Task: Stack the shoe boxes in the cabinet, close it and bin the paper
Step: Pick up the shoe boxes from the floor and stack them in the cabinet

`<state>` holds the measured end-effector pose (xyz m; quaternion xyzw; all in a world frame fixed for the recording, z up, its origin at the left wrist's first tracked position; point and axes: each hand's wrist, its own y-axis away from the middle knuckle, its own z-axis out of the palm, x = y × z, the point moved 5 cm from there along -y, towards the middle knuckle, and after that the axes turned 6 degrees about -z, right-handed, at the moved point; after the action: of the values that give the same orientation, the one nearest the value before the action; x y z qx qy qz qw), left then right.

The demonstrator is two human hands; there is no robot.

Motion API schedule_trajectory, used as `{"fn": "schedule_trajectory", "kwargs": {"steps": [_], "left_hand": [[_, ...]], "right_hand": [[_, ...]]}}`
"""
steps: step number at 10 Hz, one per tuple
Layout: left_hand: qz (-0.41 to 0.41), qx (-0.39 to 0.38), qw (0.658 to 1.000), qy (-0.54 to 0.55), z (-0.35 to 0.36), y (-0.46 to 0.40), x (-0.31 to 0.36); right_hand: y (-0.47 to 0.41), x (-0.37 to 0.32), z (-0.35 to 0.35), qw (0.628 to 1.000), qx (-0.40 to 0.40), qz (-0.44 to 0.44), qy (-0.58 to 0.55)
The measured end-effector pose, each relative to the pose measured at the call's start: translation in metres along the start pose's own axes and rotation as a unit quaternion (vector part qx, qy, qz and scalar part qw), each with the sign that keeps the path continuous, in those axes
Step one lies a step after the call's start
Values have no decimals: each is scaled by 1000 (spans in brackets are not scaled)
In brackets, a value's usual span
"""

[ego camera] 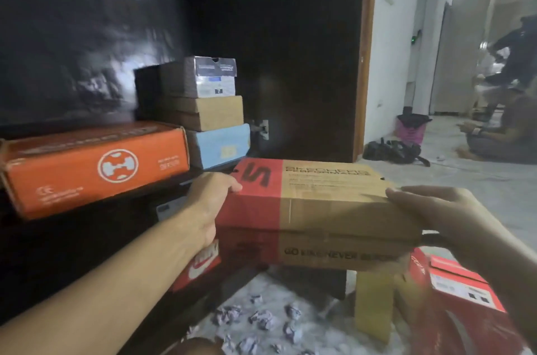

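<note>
Lower centre: left hand (213, 203) and right hand (430, 209) grip the box (319, 209) at its ends. Stiff cardboard, probably light; end grip suits.

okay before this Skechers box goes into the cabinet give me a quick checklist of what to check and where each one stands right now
1. Grip: left hand and right hand hold opposite ends of the Skechers box: ok.
2. Lid shut on that box: ok.
3. Box held level: ok, slight tilt only.
4. Landing spot: orange box has a flat top; whether there is room above it: cannot tell.
5. Back stack, grey box over brown box over blue box, squarely stacked: ok.
6. Crumpled paper still on the floor: not ok.
</note>
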<state>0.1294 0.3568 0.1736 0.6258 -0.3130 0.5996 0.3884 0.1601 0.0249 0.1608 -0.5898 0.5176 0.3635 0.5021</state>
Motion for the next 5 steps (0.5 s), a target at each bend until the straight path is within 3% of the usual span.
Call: {"fn": "schedule_trajectory", "kwargs": {"steps": [3,5], "left_hand": [[71,138,982,107,-114,0,60],[159,322,913,195,-175,20,110]], "right_hand": [[-19,-85,113,986,-80,-120,-88],[-38,-151,180,960,-113,-201,-156]]}}
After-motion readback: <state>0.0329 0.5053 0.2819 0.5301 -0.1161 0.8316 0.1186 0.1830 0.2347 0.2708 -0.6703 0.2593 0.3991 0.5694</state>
